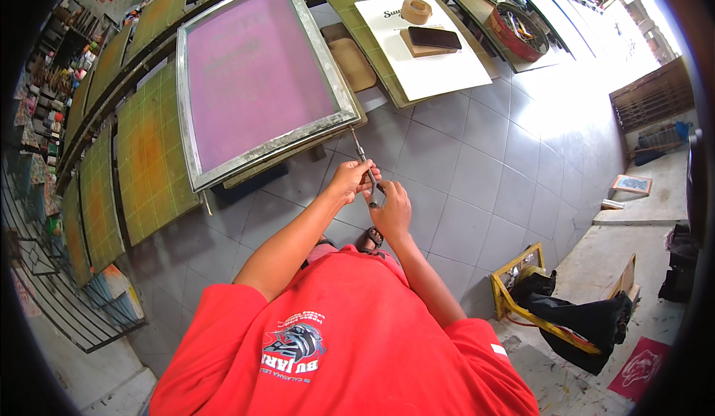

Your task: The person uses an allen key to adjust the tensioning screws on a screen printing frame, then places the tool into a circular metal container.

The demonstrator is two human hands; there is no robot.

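Observation:
Both my hands are in front of my body, close together around a slim metal tool (361,151) with a thin shaft; its exact kind is too small to make out. My left hand (350,182) is closed around its middle. At its lower end, the fingers of my right hand (392,209) are closed on it as well. The tool's tip points up to the near right corner of a screen printing frame (322,47); whether they touch I cannot tell. The frame has grey metal sides and a purple mesh (253,66), and lies flat over a board.
Greenish printing boards (153,151) stand in a row to the left. A white sheet (439,70) at the upper right carries a tape roll (417,11) and a black phone (436,38). Beyond is a red round container (519,32) of tools. A yellow frame (547,326) with dark cloth stands lower right.

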